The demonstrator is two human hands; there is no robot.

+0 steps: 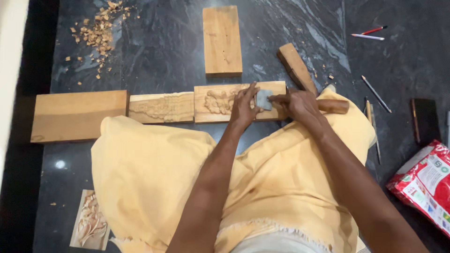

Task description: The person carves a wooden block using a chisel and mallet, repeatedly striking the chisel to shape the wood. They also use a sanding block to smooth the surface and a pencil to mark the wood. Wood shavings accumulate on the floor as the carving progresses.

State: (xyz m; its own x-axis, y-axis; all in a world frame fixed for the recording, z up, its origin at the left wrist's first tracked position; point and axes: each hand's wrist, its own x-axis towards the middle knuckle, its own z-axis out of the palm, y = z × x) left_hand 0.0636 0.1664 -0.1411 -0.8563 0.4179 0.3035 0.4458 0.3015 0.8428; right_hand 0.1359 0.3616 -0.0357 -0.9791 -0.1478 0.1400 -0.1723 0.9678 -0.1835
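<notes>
A carved wooden panel [220, 100] lies on the dark stone floor in front of my knees. My left hand [243, 107] rests on it, fingers against a small grey sharpening stone [264, 99] that sits on the panel's right part. My right hand [300, 104] grips a chisel with a wooden handle [333, 106], its blade end meeting the grey stone. Yellow cloth [154, 173] covers my lap.
Another carved strip [161, 107] and a plain plank [77, 115] lie to the left, a plank [221, 40] beyond, a wooden mallet [296, 68] at right. Wood chips [98, 30], pencils [368, 33], thin tools [375, 93], a red packet [424, 185] and a carved piece [90, 220] surround me.
</notes>
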